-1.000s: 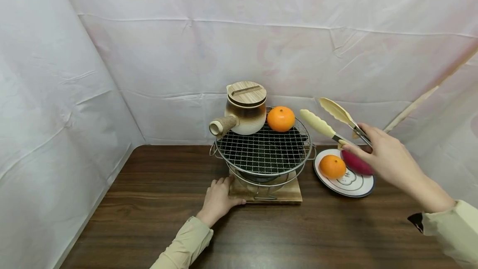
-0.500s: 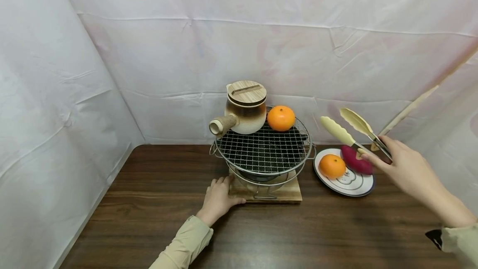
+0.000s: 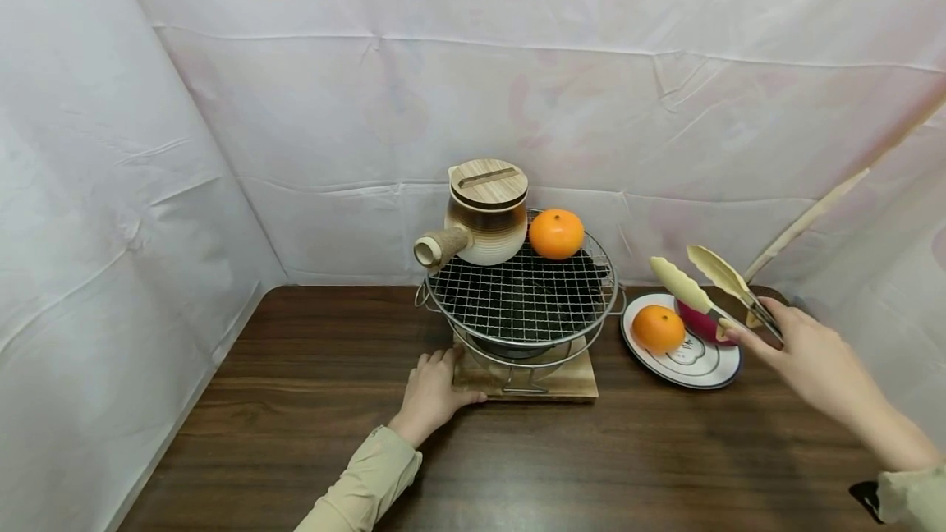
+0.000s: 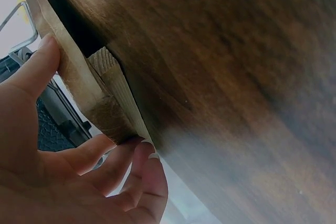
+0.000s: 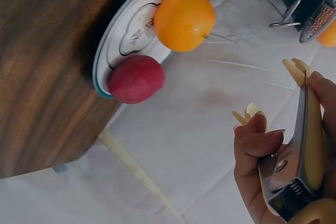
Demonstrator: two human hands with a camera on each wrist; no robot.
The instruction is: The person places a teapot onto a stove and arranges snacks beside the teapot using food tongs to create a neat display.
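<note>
While the right hand [image 3: 816, 361] grips a pair of metal tongs with scalloped cream-coloured heads [image 3: 680, 282], its thumb along one arm and its fingers round the other, the two heads stand spread apart in the air, pointing away from the person above the right side of a round white dark-rimmed plate [image 3: 711, 365]. On that plate a round glossy orange fruit [image 3: 658, 329] lies left of a smooth purple-red oval item [image 5: 135, 79], and the right wrist view shows the tongs clear of both. Left of the plate, a round wire-mesh grill [image 3: 517, 306] stands on a pale wooden board [image 3: 569, 382], whose near left corner the left hand [image 3: 431, 394] grips between thumb and bent fingers. Atop the mesh, a brown-and-cream pot with a wooden lid [image 3: 488, 228] sits beside a second orange fruit [image 3: 557, 234]. Beneath everything spreads a dark brown wood-grained table [image 3: 296, 401], with pale hanging cloth [image 3: 517, 105] behind.
</note>
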